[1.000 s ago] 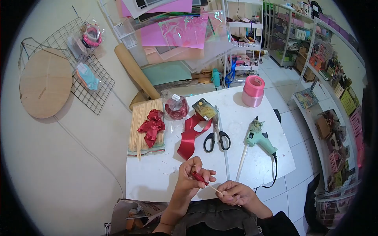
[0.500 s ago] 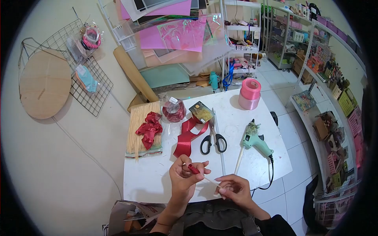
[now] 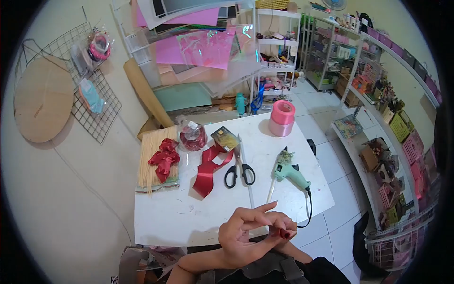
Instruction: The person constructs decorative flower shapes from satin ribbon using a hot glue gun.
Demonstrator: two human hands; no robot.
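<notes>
White bench beyond the fingers carries scissors, glue gun and loose red ribbon. Left hand overlaps right hand at the near edge. A small red ribbon roll sits pinched at the fingertips; which hand closes on it I cannot tell. Likely light, soft, slippery satin: pinch the rolled end firmly.
</notes>
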